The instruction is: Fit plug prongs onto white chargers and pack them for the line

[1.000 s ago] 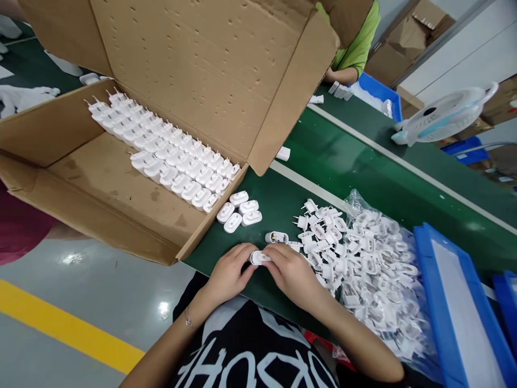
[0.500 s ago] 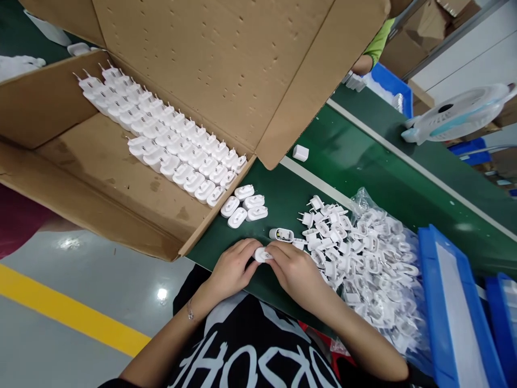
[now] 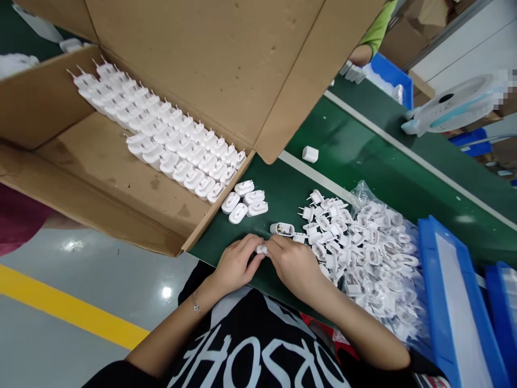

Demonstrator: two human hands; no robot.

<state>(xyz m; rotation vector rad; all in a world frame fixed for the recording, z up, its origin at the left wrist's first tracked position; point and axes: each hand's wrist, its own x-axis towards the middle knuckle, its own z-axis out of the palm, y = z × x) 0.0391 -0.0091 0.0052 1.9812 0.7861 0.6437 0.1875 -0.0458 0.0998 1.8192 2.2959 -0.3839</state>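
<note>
Between my left hand (image 3: 238, 262) and my right hand (image 3: 291, 262) is a white charger plug (image 3: 262, 249), pinched by the fingers of both and partly covered by them. Just beyond my right hand lies an open charger housing (image 3: 282, 229) with its inner parts showing. A small group of finished-looking white chargers (image 3: 238, 213) stands on the green table beside the box. Right of my right hand spreads a pile of white plug covers (image 3: 335, 226), some with pins, partly on a clear plastic bag (image 3: 362, 189).
A large cardboard box (image 3: 76, 153) holds rows of white chargers with pins up. A blue bin (image 3: 448, 269) stands at the right. One white block (image 3: 310, 154) sits on the green conveyor belt (image 3: 355, 145). Across it are a fan (image 3: 456, 105) and a co-worker's green sleeve (image 3: 377, 32).
The charger plug has been tilted between my fingers, so less of its face shows. The white block on the belt has shifted slightly right in view.
</note>
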